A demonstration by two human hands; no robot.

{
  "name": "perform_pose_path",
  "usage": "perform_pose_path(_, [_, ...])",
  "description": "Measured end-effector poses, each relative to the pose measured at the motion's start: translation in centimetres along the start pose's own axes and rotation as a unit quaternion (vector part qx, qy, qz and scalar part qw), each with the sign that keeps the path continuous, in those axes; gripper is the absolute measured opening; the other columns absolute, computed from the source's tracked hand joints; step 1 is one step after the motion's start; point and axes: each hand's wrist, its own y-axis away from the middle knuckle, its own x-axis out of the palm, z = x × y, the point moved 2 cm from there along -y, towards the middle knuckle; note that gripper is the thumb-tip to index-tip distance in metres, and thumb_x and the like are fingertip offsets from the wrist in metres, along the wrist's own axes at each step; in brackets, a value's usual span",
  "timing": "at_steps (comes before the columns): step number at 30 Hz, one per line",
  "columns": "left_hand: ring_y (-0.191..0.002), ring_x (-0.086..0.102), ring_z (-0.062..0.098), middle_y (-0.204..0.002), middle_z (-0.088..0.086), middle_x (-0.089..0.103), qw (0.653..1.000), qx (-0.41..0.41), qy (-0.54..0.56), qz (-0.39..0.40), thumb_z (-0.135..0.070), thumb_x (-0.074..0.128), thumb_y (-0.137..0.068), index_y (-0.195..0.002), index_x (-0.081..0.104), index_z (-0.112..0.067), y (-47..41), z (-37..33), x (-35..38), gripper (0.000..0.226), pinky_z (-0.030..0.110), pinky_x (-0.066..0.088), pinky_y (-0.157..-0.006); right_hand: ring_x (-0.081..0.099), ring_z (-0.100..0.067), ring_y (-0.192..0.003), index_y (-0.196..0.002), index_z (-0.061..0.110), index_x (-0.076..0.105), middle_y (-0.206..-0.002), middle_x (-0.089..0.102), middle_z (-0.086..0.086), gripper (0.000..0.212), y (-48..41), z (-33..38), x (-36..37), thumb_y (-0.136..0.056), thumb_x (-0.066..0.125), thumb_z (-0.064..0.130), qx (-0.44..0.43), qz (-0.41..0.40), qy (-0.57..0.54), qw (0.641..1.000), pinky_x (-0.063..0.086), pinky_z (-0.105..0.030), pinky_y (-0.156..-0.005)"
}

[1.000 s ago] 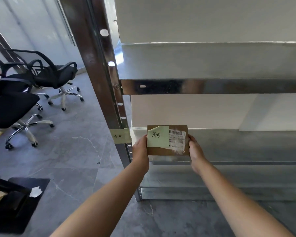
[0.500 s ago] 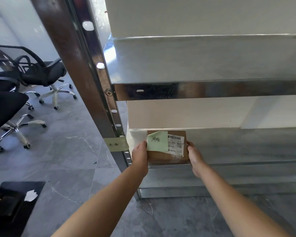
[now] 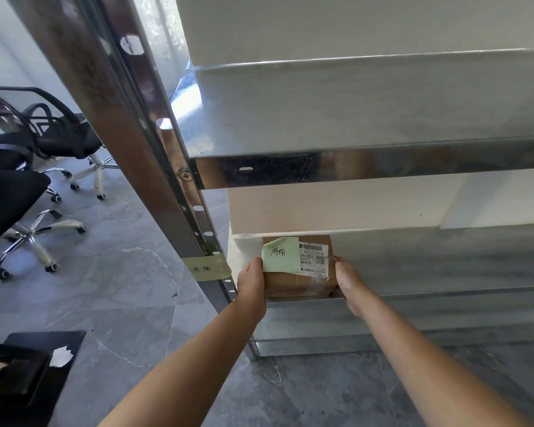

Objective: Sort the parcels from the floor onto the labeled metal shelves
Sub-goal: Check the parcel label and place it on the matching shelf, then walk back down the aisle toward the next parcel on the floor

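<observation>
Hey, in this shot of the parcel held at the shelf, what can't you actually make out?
Head view only:
- Fingertips of the left hand and right hand: hidden behind the parcel.
- Printed label: text too small, with glare on it.
- Whether the parcel rests on the shelf: its underside is hidden.
- Black object at lower left: cut off by the frame edge.

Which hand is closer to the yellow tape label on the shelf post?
Left. The left hand grips the parcel on its left edge, just right of the tape label; the right hand grips the opposite edge, farther away.
</observation>
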Motion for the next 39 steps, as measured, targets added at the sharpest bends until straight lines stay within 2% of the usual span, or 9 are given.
perform_pose_path(3, [-0.110,0.065,0.032,-0.114,0.014,0.071,1.000,0.004,-0.017,0.002,-0.027,0.043,-0.099,-0.102,0.069,-0.013,0.0,-0.3,0.0,0.030,0.040,0.054,-0.091,0.063,-0.027,-0.113,-0.116,0.021,0.067,-0.116,0.071,-0.005,0.035,-0.4,-0.2,-0.2,-0.095,0.040,0.031,-0.005,0.005,0.025,1.000,0.045,-0.050,-0.107])
perform_pose_path(7, [-0.091,0.061,0.026,-0.106,0.013,0.068,1.000,0.011,-0.021,0.006,-0.021,0.042,-0.101,-0.092,0.066,-0.011,-0.2,-0.6,-0.1,0.027,0.031,0.051,-0.072,0.060,-0.026,-0.114,-0.119,0.013,0.066,-0.121,0.068,-0.008,0.038,0.1,0.6,-0.4,-0.101,0.035,0.023,-0.026,-0.016,0.054,0.998,0.046,-0.036,-0.101])
perform_pose_path(10, [-0.096,0.054,0.027,-0.106,0.012,0.060,0.997,0.029,-0.071,-0.023,-0.032,0.035,-0.106,-0.101,0.059,-0.007,0.4,-1.3,0.3,0.035,0.032,0.042,-0.079,0.060,-0.024,-0.108,-0.113,0.012,0.067,-0.120,0.068,-0.011,0.037,0.6,1.1,-0.5,-0.105,0.033,0.025,-0.052,-0.036,0.076,0.995,0.046,-0.032,-0.092])
perform_pose_path(16, [-0.113,0.055,0.030,-0.121,0.015,0.061,0.961,0.183,-0.200,-0.053,-0.046,0.020,-0.109,-0.133,0.058,-0.003,0.9,-4.0,0.4,0.062,0.037,0.042,-0.096,0.054,-0.030,-0.123,-0.125,-0.002,0.057,-0.130,0.060,-0.019,0.043,2.9,2.0,-2.2,-0.108,0.033,0.030,-0.141,-0.119,0.101,0.978,0.039,-0.031,-0.097])
perform_pose_path(22, [-0.099,0.057,0.031,-0.101,0.012,0.057,0.909,0.302,-0.285,-0.036,-0.038,0.021,-0.110,-0.115,0.054,-0.008,4.9,-5.2,2.9,0.046,0.033,0.036,-0.077,0.042,-0.022,-0.139,-0.146,0.010,0.043,-0.151,0.045,-0.007,0.047,6.3,0.9,-7.0,-0.107,0.032,0.034,-0.168,-0.146,0.099,0.970,0.031,-0.028,-0.110])
perform_pose_path(25, [-0.107,0.057,0.031,-0.103,0.007,0.056,0.890,0.359,-0.281,-0.001,-0.033,0.025,-0.110,-0.117,0.056,-0.006,8.3,-5.1,5.7,0.042,0.030,0.034,-0.082,0.037,-0.020,-0.143,-0.151,0.010,0.035,-0.157,0.037,-0.007,0.047,8.4,0.6,-10.6,-0.107,0.034,0.027,-0.192,-0.166,0.090,0.963,0.026,-0.027,-0.114])
perform_pose_path(30, [-0.149,0.032,0.023,-0.163,0.004,0.034,0.804,0.440,-0.390,0.088,-0.037,0.024,-0.110,-0.154,0.037,-0.016,14.7,-2.6,11.3,0.051,0.033,0.023,-0.118,0.030,-0.021,-0.147,-0.154,0.011,0.029,-0.160,0.029,-0.006,0.048,14.0,0.4,-18.1,-0.107,0.034,0.020,-0.242,-0.227,0.123,0.935,0.021,-0.027,-0.116])
perform_pose_path(34, [-0.157,0.003,0.013,-0.170,-0.002,0.011,0.688,0.518,-0.483,0.161,-0.039,0.020,-0.109,-0.160,0.023,-0.018,19.5,1.3,17.3,0.056,0.028,-0.004,-0.125,0.019,-0.021,-0.151,-0.155,0.012,0.027,-0.164,0.023,-0.005,0.050,18.8,-0.8,-24.8,-0.106,0.036,0.020,-0.259,-0.317,0.197,0.891,0.014,-0.043,-0.123])
perform_pose_path(39, [-0.156,-0.003,0.011,-0.170,0.001,0.008,0.581,0.614,-0.480,0.234,-0.031,0.023,-0.110,-0.161,0.017,-0.013,27.5,6.5,24.9,0.054,0.024,-0.012,-0.123,0.015,-0.017,-0.152,-0.156,0.014,0.021,-0.165,0.019,-0.002,0.052,25.5,-4.1,-33.1,-0.106,0.033,0.025,-0.226,-0.416,0.211,0.855,0.009,-0.045,-0.123])
